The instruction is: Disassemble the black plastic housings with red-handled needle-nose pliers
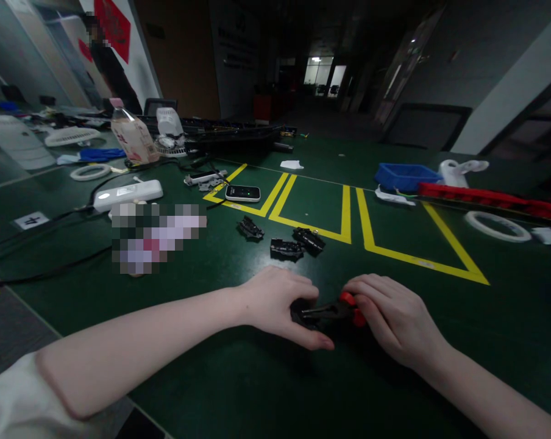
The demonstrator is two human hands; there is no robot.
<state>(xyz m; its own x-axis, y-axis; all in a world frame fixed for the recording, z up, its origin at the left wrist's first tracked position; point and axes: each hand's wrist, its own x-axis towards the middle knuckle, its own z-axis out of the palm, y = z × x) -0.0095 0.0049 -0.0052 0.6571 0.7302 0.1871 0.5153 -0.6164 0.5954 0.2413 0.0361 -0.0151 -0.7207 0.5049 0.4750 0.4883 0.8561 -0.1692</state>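
Near the middle of the front, my left hand (287, 308) is closed around a small black part (298, 312), most of it hidden by the fingers. My right hand (394, 317) grips a pair of pliers with red handles (347, 299). Their dark jaws point left and reach the black part, though I cannot tell exactly where they touch it. Just beyond my hands lie three similar black plastic pieces: one at the left (250, 228), one in front (286, 249) and one at the right (308, 240).
Yellow tape (312, 227) marks boxes on the green table (202, 360). A small device with a screen (242, 193), a white power strip (129, 195) and a bottle (133, 134) stand left. Right are a blue bin (406, 177) and a white ring (497, 226). A person stands far left.
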